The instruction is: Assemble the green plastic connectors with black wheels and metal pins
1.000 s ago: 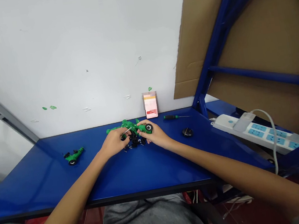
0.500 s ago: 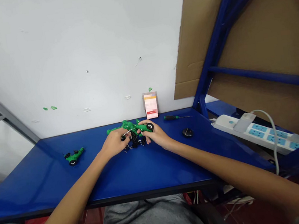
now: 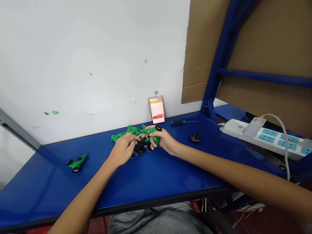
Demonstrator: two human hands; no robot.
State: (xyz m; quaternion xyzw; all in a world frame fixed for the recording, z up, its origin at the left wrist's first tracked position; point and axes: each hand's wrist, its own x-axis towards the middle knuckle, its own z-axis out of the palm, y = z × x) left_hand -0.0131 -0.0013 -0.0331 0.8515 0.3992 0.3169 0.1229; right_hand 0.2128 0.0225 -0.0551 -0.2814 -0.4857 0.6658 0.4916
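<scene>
Right hand (image 3: 163,141) shifted inward; green toy car (image 3: 151,131) pinched in grip, left hand (image 3: 122,149) gripping other end.

The bench (image 3: 25,201) is glossy blue. The model (image 3: 123,135) and car (image 3: 77,163) are recorded as green with black wheels. The screwdriver handle (image 3: 176,122) is black and green; the power strip (image 3: 272,140) is white with blue sockets.
</scene>
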